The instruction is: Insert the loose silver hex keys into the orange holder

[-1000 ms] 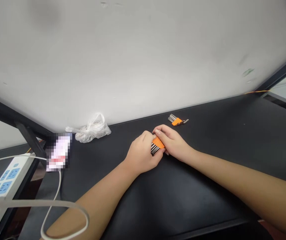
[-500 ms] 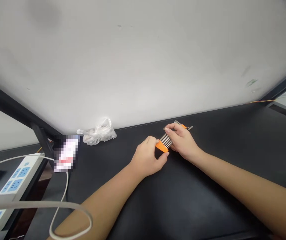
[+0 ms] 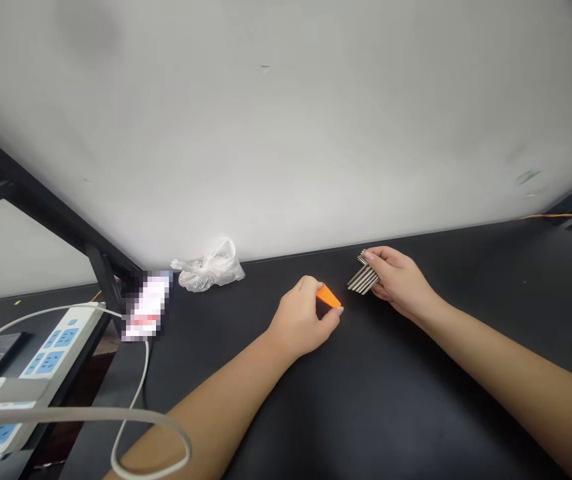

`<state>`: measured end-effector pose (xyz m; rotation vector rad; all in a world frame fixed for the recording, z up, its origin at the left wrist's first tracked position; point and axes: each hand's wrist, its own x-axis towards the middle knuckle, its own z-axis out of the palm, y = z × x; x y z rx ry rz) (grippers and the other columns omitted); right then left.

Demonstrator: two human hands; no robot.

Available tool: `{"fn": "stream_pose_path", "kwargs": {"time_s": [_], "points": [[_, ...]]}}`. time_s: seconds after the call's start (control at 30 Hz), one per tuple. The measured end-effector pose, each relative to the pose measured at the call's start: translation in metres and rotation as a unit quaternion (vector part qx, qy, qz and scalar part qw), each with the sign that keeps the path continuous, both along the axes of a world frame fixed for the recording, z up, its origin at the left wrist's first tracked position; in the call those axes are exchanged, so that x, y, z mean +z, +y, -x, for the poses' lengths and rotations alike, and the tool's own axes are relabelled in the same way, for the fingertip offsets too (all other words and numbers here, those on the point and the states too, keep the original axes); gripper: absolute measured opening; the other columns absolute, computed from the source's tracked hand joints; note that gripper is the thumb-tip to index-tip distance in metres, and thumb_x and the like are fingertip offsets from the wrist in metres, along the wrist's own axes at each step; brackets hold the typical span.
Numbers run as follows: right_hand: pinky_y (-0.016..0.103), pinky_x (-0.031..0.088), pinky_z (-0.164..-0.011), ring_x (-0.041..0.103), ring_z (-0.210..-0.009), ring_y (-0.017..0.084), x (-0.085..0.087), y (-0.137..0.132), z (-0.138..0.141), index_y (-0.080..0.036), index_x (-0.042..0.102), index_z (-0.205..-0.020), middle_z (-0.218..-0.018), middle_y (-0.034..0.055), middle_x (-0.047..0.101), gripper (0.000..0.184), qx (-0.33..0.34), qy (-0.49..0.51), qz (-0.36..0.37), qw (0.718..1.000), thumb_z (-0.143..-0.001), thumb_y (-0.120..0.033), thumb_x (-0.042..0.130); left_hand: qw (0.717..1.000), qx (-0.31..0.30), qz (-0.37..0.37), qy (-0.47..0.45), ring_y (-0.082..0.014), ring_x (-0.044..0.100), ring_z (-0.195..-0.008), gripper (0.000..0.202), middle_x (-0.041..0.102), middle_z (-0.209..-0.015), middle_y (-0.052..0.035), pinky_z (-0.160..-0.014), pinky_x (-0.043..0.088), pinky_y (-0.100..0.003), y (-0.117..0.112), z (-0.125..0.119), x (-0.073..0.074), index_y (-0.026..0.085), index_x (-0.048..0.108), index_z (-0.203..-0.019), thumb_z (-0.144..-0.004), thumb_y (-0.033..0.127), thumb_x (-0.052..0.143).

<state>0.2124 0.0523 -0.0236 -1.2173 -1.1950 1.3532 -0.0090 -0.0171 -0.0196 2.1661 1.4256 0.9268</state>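
Note:
My left hand point(image 3: 302, 321) pinches a small orange plastic holder point(image 3: 329, 297), which sticks out past the fingertips. My right hand point(image 3: 399, 280) grips a bundle of steel hex keys point(image 3: 363, 275) by their bent ends, a short way to the right of the orange piece. The two hands are close but apart, and both rest low over the black tabletop point(image 3: 416, 400). A second orange-handled key set, seen earlier by the wall, does not show; the right hand may hide it.
A crumpled clear plastic bag point(image 3: 209, 269) and a pixelated phone point(image 3: 147, 307) lie near the white wall point(image 3: 286, 133). A white power strip point(image 3: 61, 350) and its cable point(image 3: 133, 415) sit at the lower left, beyond the table's left edge.
The orange holder and steel keys have come apart, with the right hand carrying the keys rightward. The second key set has dropped out of sight, and the whole view has shifted slightly.

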Motion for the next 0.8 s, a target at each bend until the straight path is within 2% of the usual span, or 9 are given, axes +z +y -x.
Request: {"fn": "stream_pose_path", "kwargs": {"time_s": [0.07, 0.17, 0.27, 0.33, 0.4, 0.5, 0.57, 0.67, 0.8], "points": [[0.021, 0.014, -0.036, 0.023, -0.037, 0.005, 0.004, 0.0, -0.007, -0.023, 0.057, -0.1, -0.054, -0.0087, 0.033, 0.04, 0.066, -0.036, 0.042, 0.996, -0.09, -0.061, 0.062, 1.0, 0.013, -0.006, -0.004, -0.0199, 0.063, -0.086, 0.034, 0.062, -0.102, -0.0045, -0.073, 0.053, -0.035, 0.002, 0.002, 0.0, 0.023, 0.049, -0.113, -0.088, 0.037, 0.067], [0.021, 0.015, -0.036, 0.023, -0.037, 0.006, 0.011, -0.005, -0.007, -0.023, 0.06, -0.105, -0.053, -0.0091, 0.031, 0.043, 0.192, -0.11, 0.081, 0.972, -0.092, -0.064, 0.055, 0.999, 0.03, -0.014, -0.011, -0.0203, 0.064, -0.09, 0.035, 0.062, -0.105, -0.005, -0.076, 0.053, -0.035, 0.005, 0.003, 0.0, 0.023, 0.049, -0.115, -0.088, 0.037, 0.067], [0.024, 0.032, -0.043, 0.041, -0.046, 0.01, 0.016, -0.009, -0.001, -0.024, 0.062, -0.103, -0.062, -0.0037, 0.048, 0.036, 0.27, -0.232, -0.005, 0.934, -0.098, -0.057, 0.048, 0.999, 0.039, -0.014, -0.009, -0.0209, 0.064, -0.091, 0.035, 0.063, -0.106, -0.0053, -0.077, 0.053, -0.036, 0.006, 0.003, 0.0, 0.023, 0.049, -0.115, -0.088, 0.037, 0.067], [0.027, 0.041, -0.055, 0.054, -0.06, 0.014, 0.015, -0.008, 0.001, -0.024, 0.064, -0.102, -0.074, 0.001, 0.061, 0.032, 0.283, -0.343, -0.121, 0.887, -0.102, -0.049, 0.043, 0.999, 0.034, -0.013, -0.006, -0.0213, 0.064, -0.092, 0.035, 0.063, -0.106, -0.0055, -0.078, 0.053, -0.037, 0.006, 0.003, 0.0, 0.023, 0.049, -0.115, -0.088, 0.036, 0.067], [0.028, 0.04, -0.061, 0.06, -0.067, 0.017, 0.012, -0.006, 0.001, -0.023, 0.065, -0.104, -0.078, 0.0037, 0.067, 0.032, 0.274, -0.453, -0.214, 0.821, -0.104, -0.042, 0.038, 1.0, 0.029, -0.01, -0.003, -0.0214, 0.064, -0.092, 0.035, 0.063, -0.106, -0.0055, -0.078, 0.053, -0.037, 0.006, 0.003, 0.0, 0.023, 0.049, -0.115, -0.088, 0.036, 0.066], [0.028, 0.032, -0.058, 0.061, -0.063, 0.018, 0.004, -0.005, 0.0, -0.022, 0.063, -0.106, -0.074, 0.0047, 0.069, 0.031, 0.256, -0.569, -0.283, 0.728, -0.105, -0.038, 0.036, 1.0, 0.027, -0.007, 0.004, -0.0213, 0.064, -0.091, 0.035, 0.063, -0.105, -0.0056, -0.078, 0.053, -0.037, 0.006, 0.003, 0.001, 0.023, 0.049, -0.115, -0.088, 0.037, 0.066], [0.028, 0.027, -0.056, 0.059, -0.06, 0.017, 0.001, -0.006, -0.001, -0.021, 0.062, -0.106, -0.073, 0.0038, 0.069, 0.03, 0.25, -0.607, -0.314, 0.686, -0.106, -0.037, 0.037, 1.0, 0.026, -0.006, 0.008, -0.0212, 0.064, -0.091, 0.035, 0.063, -0.104, -0.0055, -0.078, 0.053, -0.037, 0.007, 0.003, 0.001, 0.022, 0.049, -0.115, -0.088, 0.036, 0.066], [0.027, 0.027, -0.056, 0.06, -0.062, 0.016, -0.003, -0.007, -0.001, -0.021, 0.061, -0.105, -0.077, 0.0033, 0.069, 0.027, 0.239, -0.619, -0.344, 0.665, -0.106, -0.035, 0.038, 1.0, 0.024, -0.008, 0.01, -0.0209, 0.064, -0.09, 0.035, 0.063, -0.104, -0.0053, -0.077, 0.052, -0.036, 0.006, 0.003, 0.001, 0.022, 0.049, -0.115, -0.088, 0.035, 0.066], [0.027, 0.037, -0.061, 0.065, -0.076, 0.019, -0.007, -0.001, -0.005, -0.02, 0.062, -0.109, -0.093, 0.0071, 0.071, 0.029, 0.209, -0.602, -0.357, 0.683, -0.105, -0.037, 0.039, 0.999, 0.029, -0.011, 0.011, -0.0207, 0.064, -0.089, 0.034, 0.063, -0.103, -0.0051, -0.076, 0.052, -0.035, 0.006, 0.003, 0.001, 0.022, 0.049, -0.114, -0.088, 0.035, 0.066]]}}
